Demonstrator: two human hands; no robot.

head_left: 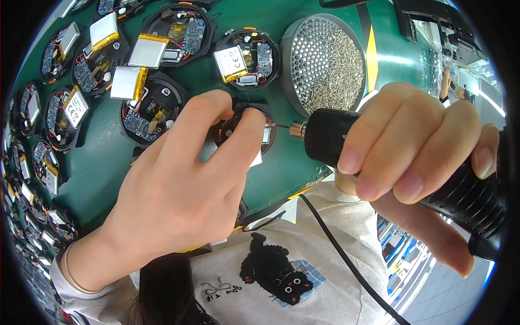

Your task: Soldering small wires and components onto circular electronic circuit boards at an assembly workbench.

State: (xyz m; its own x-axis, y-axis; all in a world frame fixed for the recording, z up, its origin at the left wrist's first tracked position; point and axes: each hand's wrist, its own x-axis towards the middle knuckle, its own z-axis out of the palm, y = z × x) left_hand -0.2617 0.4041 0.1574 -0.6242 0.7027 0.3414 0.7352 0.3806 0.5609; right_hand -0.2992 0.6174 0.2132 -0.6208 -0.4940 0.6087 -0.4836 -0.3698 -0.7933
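My left hand (184, 173) grips a small round black device housing (269, 134) at the middle of the bench, thumb and fingers bent over it. Those fingers hide most of its inside. In my right hand (406, 141) is a black corded electric screwdriver (327, 135), lying nearly level. Its thin bit (281, 126) points left and reaches the housing's right side; whether the tip touches a screw is too small to tell. Just behind the screwdriver stands a round grey tray (303, 51) with a perforated plate, its right part heaped with small silvery screws (341, 76).
Several open round housings with circuit boards cover the green bench (103, 179) at left and back, many with silver battery packs (149, 50) on them. One housing (250, 57) sits left of the tray. A black cable (341, 244) crosses my shirt. Yellow-black tape (371, 54) runs right of the tray.
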